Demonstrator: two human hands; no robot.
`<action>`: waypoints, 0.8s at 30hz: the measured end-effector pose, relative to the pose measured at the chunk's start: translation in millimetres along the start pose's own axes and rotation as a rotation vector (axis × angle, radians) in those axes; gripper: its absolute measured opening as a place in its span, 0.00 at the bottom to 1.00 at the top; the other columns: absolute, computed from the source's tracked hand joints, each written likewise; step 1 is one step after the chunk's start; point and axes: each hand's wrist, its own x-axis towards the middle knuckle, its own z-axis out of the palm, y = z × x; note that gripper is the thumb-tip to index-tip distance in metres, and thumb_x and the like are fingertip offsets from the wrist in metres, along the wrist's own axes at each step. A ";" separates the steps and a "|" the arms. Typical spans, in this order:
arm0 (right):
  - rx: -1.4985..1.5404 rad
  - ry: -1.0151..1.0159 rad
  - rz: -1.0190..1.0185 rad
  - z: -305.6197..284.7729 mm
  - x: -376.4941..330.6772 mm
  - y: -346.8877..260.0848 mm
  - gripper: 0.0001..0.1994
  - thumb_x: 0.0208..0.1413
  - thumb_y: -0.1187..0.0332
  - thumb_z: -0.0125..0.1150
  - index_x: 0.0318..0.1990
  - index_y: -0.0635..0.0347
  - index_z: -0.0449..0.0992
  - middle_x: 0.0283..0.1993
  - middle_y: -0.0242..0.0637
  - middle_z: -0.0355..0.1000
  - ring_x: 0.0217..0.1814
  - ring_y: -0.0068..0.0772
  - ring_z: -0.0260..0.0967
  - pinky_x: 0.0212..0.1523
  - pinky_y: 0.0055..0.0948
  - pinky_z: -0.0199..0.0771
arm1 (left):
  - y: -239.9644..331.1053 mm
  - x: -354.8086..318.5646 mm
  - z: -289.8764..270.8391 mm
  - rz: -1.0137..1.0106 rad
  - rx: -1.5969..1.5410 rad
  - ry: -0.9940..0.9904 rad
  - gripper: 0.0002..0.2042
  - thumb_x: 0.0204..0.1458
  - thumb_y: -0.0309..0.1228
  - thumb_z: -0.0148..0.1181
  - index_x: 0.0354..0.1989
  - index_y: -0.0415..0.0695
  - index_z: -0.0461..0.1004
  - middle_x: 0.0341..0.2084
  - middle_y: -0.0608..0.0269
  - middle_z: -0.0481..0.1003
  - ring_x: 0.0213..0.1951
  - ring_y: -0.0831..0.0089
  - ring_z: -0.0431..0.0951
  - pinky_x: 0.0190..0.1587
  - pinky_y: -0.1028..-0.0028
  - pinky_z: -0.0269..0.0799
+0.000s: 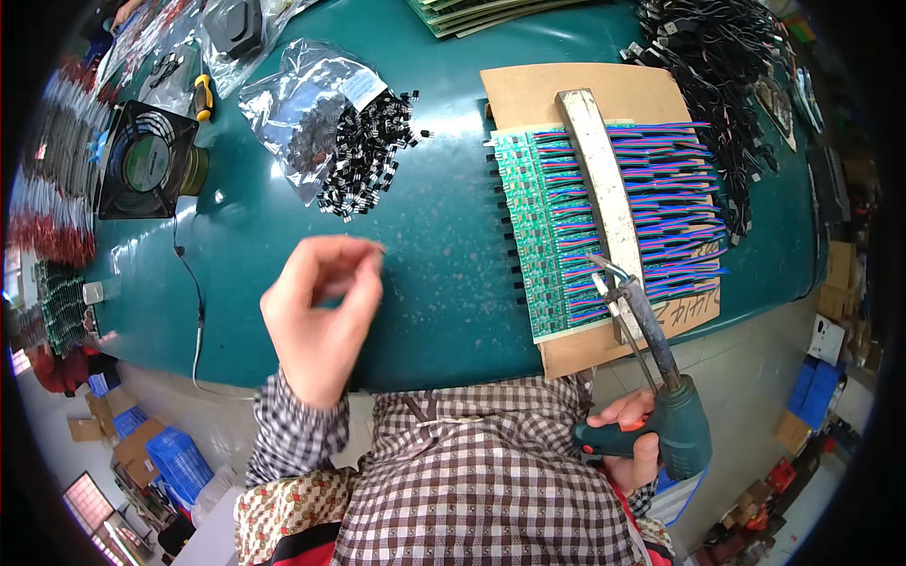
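My right hand [630, 436] grips the handle of a dark green soldering gun [683, 429]. Its metal tip reaches over a panel of small green circuit boards [543, 236], near the lower part of a metal bar [595, 160]. The bar lies across rows of red, blue and black wires [675, 217] joined to the boards. Small black parts stick out along the panel's left edge. To the left, my left hand [316, 307] hovers over the table, thumb and fingertips pinched together; what they hold, if anything, is too small to make out. Brown cardboard [585, 90] lies under the panel.
Small black components [363, 156] spill beside a clear plastic bag [288, 104]. A black fan [146, 160] with a trailing cord and a yellow screwdriver [203, 97] are at the left. Black cables [713, 85] heap up at the far right; stacked boards [481, 13] lie at the back.
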 end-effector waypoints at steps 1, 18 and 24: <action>-0.013 0.035 0.042 4.7 0.5 -4.6 0.23 0.51 0.58 0.52 0.45 0.69 0.58 0.34 0.40 0.62 0.36 0.34 0.64 0.38 0.33 0.73 | 10.1 -9.5 0.8 -0.163 -0.344 -0.086 0.06 0.44 0.17 0.54 0.32 0.34 0.67 0.28 0.55 0.75 0.30 0.74 0.75 0.33 0.78 0.72; -0.498 -0.126 0.034 38.1 34.4 -12.5 0.14 0.42 0.86 0.49 0.34 0.60 0.58 0.30 0.35 0.59 0.32 0.24 0.59 0.36 0.22 0.60 | 48.0 -64.4 38.2 -0.160 -0.705 -0.578 0.13 0.43 0.13 0.53 0.36 0.35 0.60 0.32 0.53 0.72 0.40 0.65 0.74 0.43 0.74 0.71; -0.453 -0.130 0.097 44.2 33.3 -12.1 0.11 0.44 0.82 0.49 0.34 0.60 0.58 0.32 0.39 0.61 0.32 0.26 0.60 0.38 0.24 0.61 | 36.5 -55.6 27.2 -0.129 -0.683 -0.678 0.13 0.43 0.14 0.54 0.40 0.32 0.64 0.34 0.48 0.73 0.38 0.68 0.75 0.40 0.76 0.72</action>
